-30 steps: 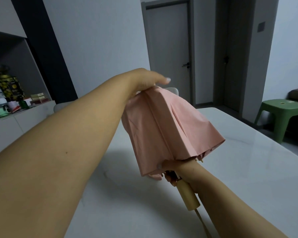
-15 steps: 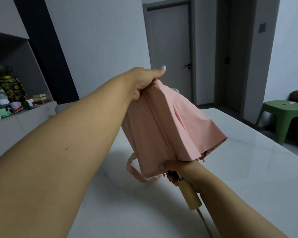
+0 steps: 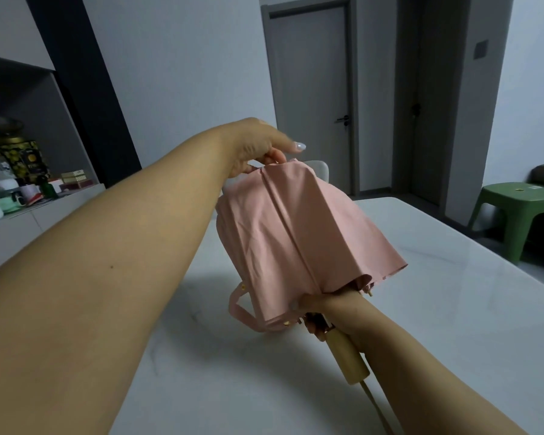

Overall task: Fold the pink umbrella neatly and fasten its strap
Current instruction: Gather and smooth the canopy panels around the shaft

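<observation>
From the head camera, the pink umbrella is held in the air above the white bench, collapsed but with its cloth loose and unrolled, the top end pointing away toward the door and the handle end toward the person. The left hand reaches out over the far end of the umbrella and pinches the cloth at its top between thumb and fingers, the thumb stretched forward above the fabric. The right hand is curled round the shaft just under the lower hem of the cloth, where the small rib tips stick out. Below that hand the pale wooden handle slants down toward the person, with a thin cord hanging from its end. The strap dangles unfastened in a loop from the lower left edge of the cloth, above the bench and apart from both hands.

A green stool stands on the floor to the right, beyond the bench. At the left a low cabinet carries tins, cups and bottles.
</observation>
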`<state>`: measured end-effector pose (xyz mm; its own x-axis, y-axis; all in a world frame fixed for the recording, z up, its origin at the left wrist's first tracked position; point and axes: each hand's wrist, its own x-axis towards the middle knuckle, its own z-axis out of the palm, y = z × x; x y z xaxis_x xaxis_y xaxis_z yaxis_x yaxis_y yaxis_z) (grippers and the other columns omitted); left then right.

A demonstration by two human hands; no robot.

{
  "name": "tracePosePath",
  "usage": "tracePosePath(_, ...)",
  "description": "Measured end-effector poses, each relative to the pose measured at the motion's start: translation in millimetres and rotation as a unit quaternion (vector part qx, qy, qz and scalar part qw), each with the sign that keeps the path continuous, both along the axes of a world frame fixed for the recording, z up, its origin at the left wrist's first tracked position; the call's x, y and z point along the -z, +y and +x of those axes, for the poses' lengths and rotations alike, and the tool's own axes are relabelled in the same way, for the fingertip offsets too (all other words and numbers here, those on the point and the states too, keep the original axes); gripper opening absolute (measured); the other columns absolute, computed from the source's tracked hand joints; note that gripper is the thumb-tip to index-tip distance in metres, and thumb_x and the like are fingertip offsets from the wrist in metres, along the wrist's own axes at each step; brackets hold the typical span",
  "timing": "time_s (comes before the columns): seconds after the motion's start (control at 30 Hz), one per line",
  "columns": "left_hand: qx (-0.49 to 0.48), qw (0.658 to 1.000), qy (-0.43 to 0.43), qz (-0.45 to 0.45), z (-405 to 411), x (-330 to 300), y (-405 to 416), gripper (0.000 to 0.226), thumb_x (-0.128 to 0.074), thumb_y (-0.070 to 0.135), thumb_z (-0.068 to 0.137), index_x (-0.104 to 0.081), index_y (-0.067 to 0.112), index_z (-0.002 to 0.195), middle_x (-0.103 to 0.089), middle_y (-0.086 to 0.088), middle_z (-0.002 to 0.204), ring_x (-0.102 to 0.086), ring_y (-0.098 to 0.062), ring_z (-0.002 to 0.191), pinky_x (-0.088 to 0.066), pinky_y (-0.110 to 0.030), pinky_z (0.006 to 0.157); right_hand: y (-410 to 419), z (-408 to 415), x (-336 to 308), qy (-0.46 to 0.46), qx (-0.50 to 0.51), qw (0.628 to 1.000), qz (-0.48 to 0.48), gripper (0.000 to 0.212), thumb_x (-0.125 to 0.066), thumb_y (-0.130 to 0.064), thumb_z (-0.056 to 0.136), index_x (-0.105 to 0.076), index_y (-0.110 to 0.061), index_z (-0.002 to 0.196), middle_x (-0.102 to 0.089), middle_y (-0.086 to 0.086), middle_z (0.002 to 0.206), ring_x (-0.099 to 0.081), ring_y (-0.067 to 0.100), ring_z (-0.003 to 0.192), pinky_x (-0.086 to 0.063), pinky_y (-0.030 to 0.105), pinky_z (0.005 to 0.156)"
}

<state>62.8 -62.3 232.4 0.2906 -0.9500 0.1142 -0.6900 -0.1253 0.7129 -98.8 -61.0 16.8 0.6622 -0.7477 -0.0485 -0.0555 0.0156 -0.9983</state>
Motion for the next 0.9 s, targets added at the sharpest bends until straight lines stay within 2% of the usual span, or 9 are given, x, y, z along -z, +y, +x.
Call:
tracePosePath(0.1,-0.033,0.999,-0.012,0.032,1.3,0.7,0.2,0.030,-0.074,0.040,0.080,-0.066,0.020,0.101,-0.061,-0.001,0.093,-0.056,-0.015,0.080,-0.043,-0.032,0.080,-0.5,1.0,1.9,-0.002,-0.001,1.000,-0.001,0.030,-0.074,-0.009,0.076,-0.065,0.016,0.091,-0.061,0.014,0.059,-0.052,0.023,0.048,-0.048,0.028,0.049)
tracePosePath(0.2,-0.037,0.996,-0.005,0.077,1.4,3.5,1.7,0.016,-0.068,0.042,0.085,-0.070,0.027,0.086,-0.065,0.004,0.095,-0.059,-0.014,0.087,-0.046,-0.032,0.081,-1.0,1.7,3.3,-0.002,-0.005,1.000,-0.008,0.035,-0.076,-0.014,0.071,-0.066,0.014,0.090,-0.062,0.012,0.058,-0.053,0.023,0.049,-0.048,0.028,0.049)
tracePosePath(0.3,-0.020,0.997,0.047,0.064,-1.6,5.3,0.1,0.020,-0.067,0.031,0.087,-0.068,0.024,0.069,-0.065,0.005,0.077,-0.058,-0.012,0.074,-0.045,-0.028,0.071,-1.0,2.4,3.3,0.007,-0.014,1.000,-0.013,0.032,-0.077,-0.021,0.067,-0.068,0.006,0.082,-0.063,0.013,0.062,-0.054,0.025,0.052,-0.048,0.028,0.051)
tracePosePath(0.37,-0.009,0.996,0.060,0.059,-2.2,5.4,-2.3,0.023,-0.068,0.029,0.086,-0.066,0.020,0.065,-0.062,0.004,0.065,-0.054,-0.013,0.067,-0.044,-0.028,0.070,-1.0,3.7,3.1,0.013,-0.015,1.000,-0.016,0.031,-0.077,-0.023,0.066,-0.069,0.004,0.080,-0.064,0.015,0.064,-0.055,0.027,0.054,-0.049,0.029,0.052)
tracePosePath(0.43,-0.009,0.996,0.058,0.061,-1.8,4.7,-3.1,0.025,-0.066,0.024,0.087,-0.067,0.018,0.063,-0.063,0.004,0.062,-0.055,-0.013,0.068,-0.044,-0.028,0.073,-0.5,4.0,2.7,0.019,-0.011,1.000,-0.019,0.034,-0.077,-0.025,0.063,-0.069,0.004,0.079,-0.064,0.015,0.064,-0.054,0.028,0.055,-0.048,0.029,0.053)
tracePosePath(0.53,-0.024,0.995,0.080,0.046,-1.7,3.2,-3.9,0.027,-0.059,0.022,0.092,-0.059,0.016,0.067,-0.060,0.001,0.062,-0.054,-0.015,0.067,-0.045,-0.028,0.071,-1.0,1.2,2.8,0.024,-0.012,0.999,-0.023,0.022,-0.078,-0.019,0.072,-0.069,0.000,0.075,-0.064,0.012,0.060,-0.054,0.023,0.049,-0.048,0.028,0.052)
tracePosePath(0.63,-0.034,0.999,0.028,0.014,0.9,0.1,-2.3,0.035,-0.057,0.031,0.096,-0.055,0.018,0.064,-0.054,0.007,0.050,-0.049,-0.014,0.062,-0.041,-0.030,0.069,-3.6,-0.3,4.7,0.026,-0.011,0.999,-0.024,0.016,-0.075,-0.015,0.077,-0.067,-0.001,0.075,-0.064,0.009,0.057,-0.054,0.019,0.046,-0.048,0.027,0.052)
tracePosePath(0.77,-0.019,0.997,-0.033,0.070,2.8,-4.0,6.0,0.052,-0.061,0.065,0.080,-0.070,0.014,0.084,-0.064,0.003,0.078,-0.058,-0.016,0.075,-0.045,-0.035,0.077,-2.9,2.5,4.2,0.030,-0.016,0.999,-0.030,0.022,-0.078,-0.022,0.069,-0.068,-0.002,0.071,-0.064,0.011,0.059,-0.055,0.021,0.047,-0.049,0.027,0.052)
tracePosePath(0.9,-0.045,0.993,-0.021,0.109,5.2,-1.5,9.6,0.035,-0.073,0.051,0.077,-0.067,0.019,0.090,-0.063,-0.001,0.091,-0.058,-0.021,0.084,-0.046,-0.042,0.091,-3.1,4.5,5.6,0.042,-0.014,0.998,-0.034,0.032,-0.076,-0.029,0.061,-0.070,0.001,0.072,-0.066,0.012,0.061,-0.056,0.023,0.049,-0.050,0.028,0.054)
